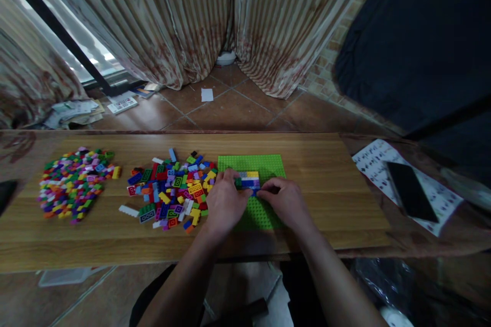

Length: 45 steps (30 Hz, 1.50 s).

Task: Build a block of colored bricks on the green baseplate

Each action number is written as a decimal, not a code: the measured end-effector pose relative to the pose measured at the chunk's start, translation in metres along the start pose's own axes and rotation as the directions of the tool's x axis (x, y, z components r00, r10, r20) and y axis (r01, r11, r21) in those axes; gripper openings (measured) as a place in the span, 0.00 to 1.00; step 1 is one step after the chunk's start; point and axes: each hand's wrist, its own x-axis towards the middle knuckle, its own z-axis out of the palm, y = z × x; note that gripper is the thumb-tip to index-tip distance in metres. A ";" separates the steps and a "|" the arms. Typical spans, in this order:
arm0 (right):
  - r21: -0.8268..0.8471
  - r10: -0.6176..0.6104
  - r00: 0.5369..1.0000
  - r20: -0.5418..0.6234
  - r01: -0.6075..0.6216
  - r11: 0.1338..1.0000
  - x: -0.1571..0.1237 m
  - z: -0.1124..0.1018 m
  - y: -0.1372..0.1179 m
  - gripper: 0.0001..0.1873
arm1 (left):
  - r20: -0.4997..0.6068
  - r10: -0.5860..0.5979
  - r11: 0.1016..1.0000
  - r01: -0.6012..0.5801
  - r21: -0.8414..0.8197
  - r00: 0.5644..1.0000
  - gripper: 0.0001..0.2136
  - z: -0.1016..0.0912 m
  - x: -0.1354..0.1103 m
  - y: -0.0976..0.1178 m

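A green studded baseplate lies on the wooden board, with a small block of toy building bricks on it in yellow, grey, white, purple and blue. My left hand rests at the left side of that block, its thumb and fingers curled against it and covering its left end. From the right, my right hand pinches at a blue brick along the block's near edge. The fingertips hide most of this brick, so how it sits cannot be made out.
Left of the baseplate spreads a loose pile of larger bricks. Farther left is a heap of smaller bricks. At the right, a black phone lies on a printed sheet. The wooden board carries plate and piles.
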 end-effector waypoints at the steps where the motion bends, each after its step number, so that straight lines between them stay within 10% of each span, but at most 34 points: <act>1: -0.013 0.010 1.000 0.013 -0.010 1.000 0.001 -0.001 -0.002 0.03 | -0.001 -0.004 1.000 0.004 -0.001 1.000 0.17 0.000 0.001 0.001; 24: -0.115 0.075 0.977 0.201 -0.053 0.992 0.033 -0.017 -0.004 0.07 | 0.060 0.000 1.000 0.000 -0.002 0.998 0.18 -0.006 0.011 -0.001; 30: 0.282 0.136 0.980 -0.143 -0.092 0.955 0.014 -0.035 0.018 0.17 | 0.065 0.049 0.989 -0.039 -0.145 0.997 0.15 -0.007 0.013 -0.007; 35: 0.136 0.051 0.937 -0.345 -0.004 0.991 0.015 -0.045 0.023 0.16 | 0.135 0.062 0.986 -0.040 -0.161 0.989 0.15 -0.006 0.006 -0.002; 45: -0.238 -0.384 0.908 0.170 0.416 0.878 0.004 -0.010 0.000 0.40 | -0.138 0.025 0.807 -0.102 -0.582 0.990 0.12 -0.029 0.017 -0.019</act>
